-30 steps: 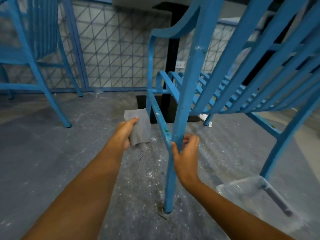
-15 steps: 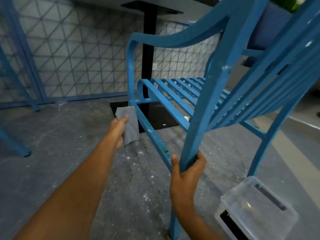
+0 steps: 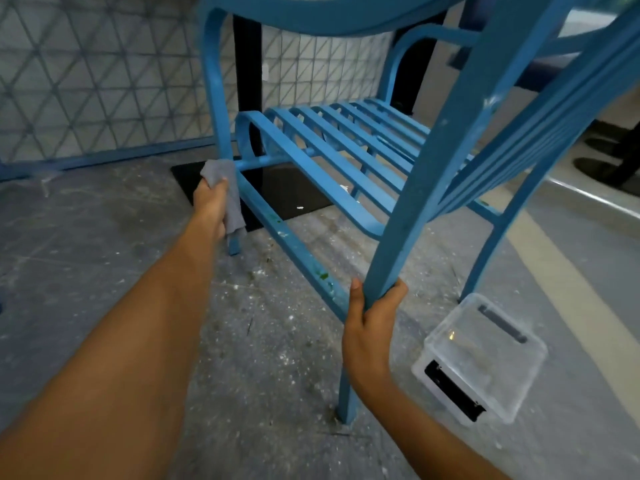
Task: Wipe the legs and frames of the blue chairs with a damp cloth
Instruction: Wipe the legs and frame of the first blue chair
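Observation:
A blue metal chair (image 3: 346, 161) with a slatted seat fills the upper right of the view. My left hand (image 3: 211, 206) holds a grey cloth (image 3: 228, 199) pressed against the chair's far front leg, just below the seat rail. My right hand (image 3: 370, 323) is wrapped around the near leg where the side rail meets it. That side rail (image 3: 294, 251) carries green specks and white marks.
A clear plastic tub (image 3: 485, 355) sits on the floor right of the near leg. A black table post (image 3: 247, 81) on a dark base plate (image 3: 291, 195) stands behind the chair. The grey concrete floor (image 3: 104, 237) is dusty. A patterned wall (image 3: 86, 81) runs along the back.
My left hand has carried the cloth rightward onto the chair's front leg. My right hand stays on the near leg. The view has moved closer and to the right.

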